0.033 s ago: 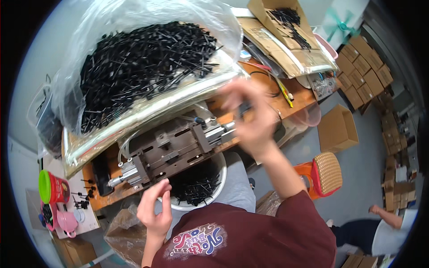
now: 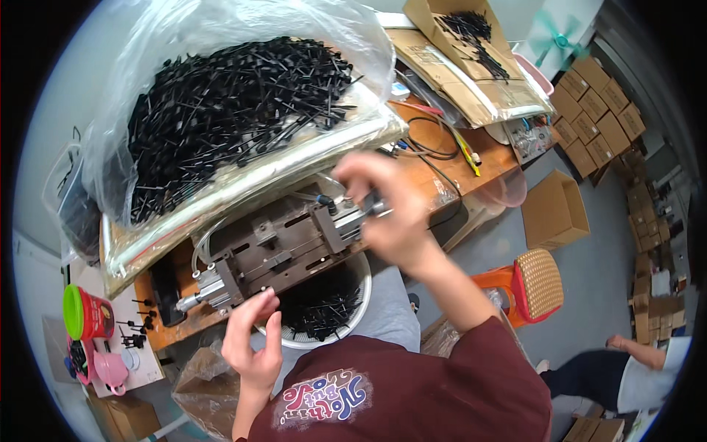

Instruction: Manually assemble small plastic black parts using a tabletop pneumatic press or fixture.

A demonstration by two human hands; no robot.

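The left hand (image 2: 254, 346) is held in a loose, empty grip near the front of the metal fixture (image 2: 278, 254), which is set on the tabletop (image 2: 495, 155) and judged heavy, rigid, best grasped by its end blocks. At the blurred right hand (image 2: 390, 214), whether the dark piece (image 2: 374, 200), presumably light, is gripped cannot be told.

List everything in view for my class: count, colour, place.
Pneumatic fixture: one, brown, centre
Workbench: one, brown, under fixture
Basket: one, white, below fixture
Slender parts: countless, black, bag and basket
Bucket: one, red-green, left
Stool: one, orange and tan, right
Open carton: one, brown, right floor
Stacked cartons: several, brown, far right
Fan: one, teal, upper right
Co-worker: one, white top, lower right
Left hand: one, bare, near fixture's front
Right hand: one, bare, blurred, fixture's right end
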